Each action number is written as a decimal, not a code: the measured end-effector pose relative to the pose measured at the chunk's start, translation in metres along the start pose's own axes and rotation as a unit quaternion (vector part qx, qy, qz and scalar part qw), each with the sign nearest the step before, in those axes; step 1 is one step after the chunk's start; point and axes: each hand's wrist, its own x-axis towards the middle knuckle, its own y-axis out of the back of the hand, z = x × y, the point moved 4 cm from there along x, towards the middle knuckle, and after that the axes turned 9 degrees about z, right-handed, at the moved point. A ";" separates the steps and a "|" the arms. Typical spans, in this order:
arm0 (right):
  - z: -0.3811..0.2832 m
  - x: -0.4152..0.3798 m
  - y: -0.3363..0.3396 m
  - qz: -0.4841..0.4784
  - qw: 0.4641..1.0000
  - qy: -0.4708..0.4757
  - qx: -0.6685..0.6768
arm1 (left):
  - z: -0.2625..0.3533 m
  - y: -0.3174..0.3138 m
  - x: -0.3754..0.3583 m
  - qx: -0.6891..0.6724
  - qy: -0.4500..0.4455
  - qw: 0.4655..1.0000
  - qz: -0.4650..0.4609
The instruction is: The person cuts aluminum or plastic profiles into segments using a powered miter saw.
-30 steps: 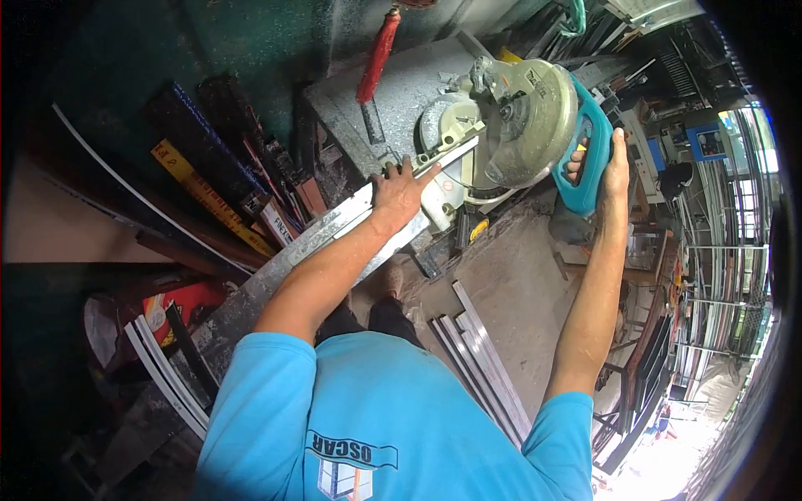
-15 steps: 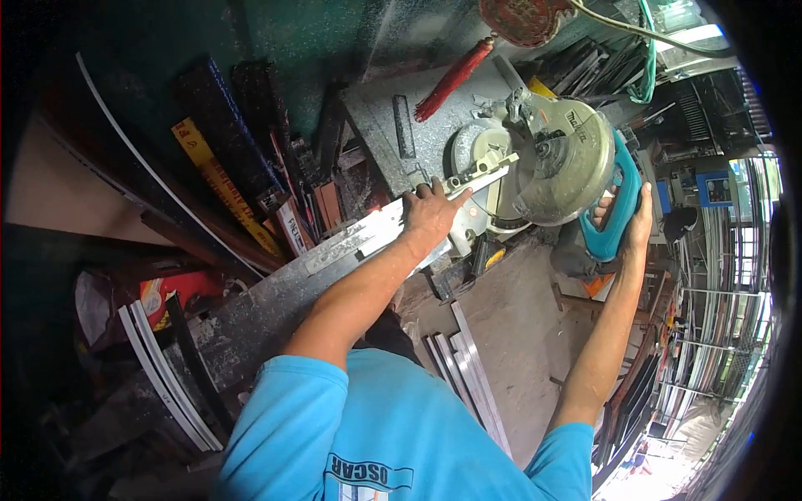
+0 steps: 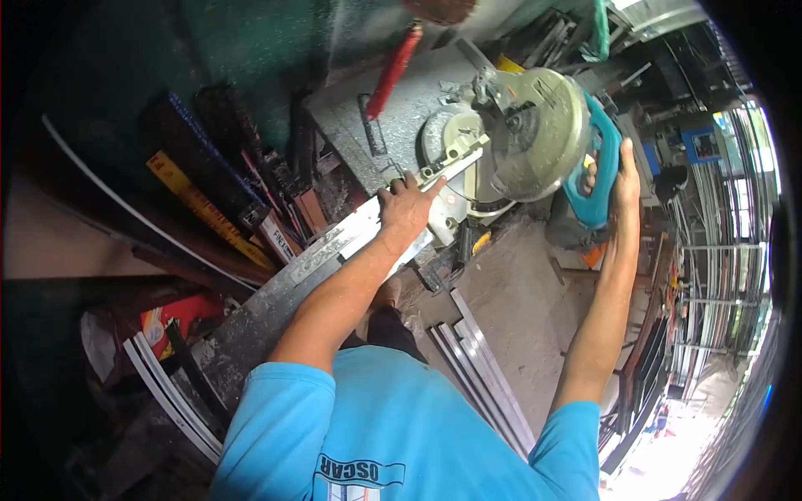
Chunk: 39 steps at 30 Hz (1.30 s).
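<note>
My right hand (image 3: 625, 185) is wrapped round the teal handle (image 3: 596, 209) of a miter saw (image 3: 547, 134). A dusty pale guard covers the saw's blade, so the blade itself is hidden. With its fingers curled over the top, my left hand (image 3: 405, 213) holds a long white profile (image 3: 357, 225) against the saw's fence (image 3: 455, 157). The far end of this profile reaches close to the guard. The bench's dusty metal edge (image 3: 288, 275) runs beneath the profile toward the lower left.
Behind the saw, a grey tabletop (image 3: 342, 113) carries dust, and a red tassel (image 3: 394, 71) hangs above it. A yellow level (image 3: 205, 204) leans among offcuts at left. Metal bars (image 3: 480, 359) lie below the bench, and racked lengths (image 3: 723, 275) stand at right.
The view has shifted, so the saw and bench appear further left and slightly higher. Both hands keep their hold, and the saw head looks about equally raised.
</note>
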 end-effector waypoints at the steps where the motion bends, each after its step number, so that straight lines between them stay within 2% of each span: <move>1: -0.005 0.001 -0.002 0.008 1.000 -0.005 -0.008 | 0.000 0.001 0.000 -0.001 0.003 1.000 -0.015; 3: -0.009 0.002 -0.001 0.019 1.000 0.003 -0.020 | 0.000 -0.005 0.000 -0.009 0.005 1.000 -0.001; 9: 0.004 -0.004 0.001 0.051 0.998 0.025 -0.014 | 0.001 0.004 0.002 -0.010 -0.002 0.999 -0.035; 11: 0.016 0.001 0.006 0.050 0.998 0.036 -0.005 | 0.001 0.004 0.004 -0.049 0.016 0.996 -0.066; 15: 0.032 -0.004 0.007 0.079 0.996 0.048 -0.016 | 0.001 -0.001 0.004 -0.049 0.009 0.998 -0.043; 23: 0.048 -0.012 0.006 0.089 0.992 0.085 -0.023 | 0.003 0.007 0.003 -0.034 0.007 0.998 -0.059; 39: 0.049 -0.011 0.007 0.093 0.993 0.075 -0.026 | 0.005 0.007 0.003 -0.017 0.005 0.999 -0.045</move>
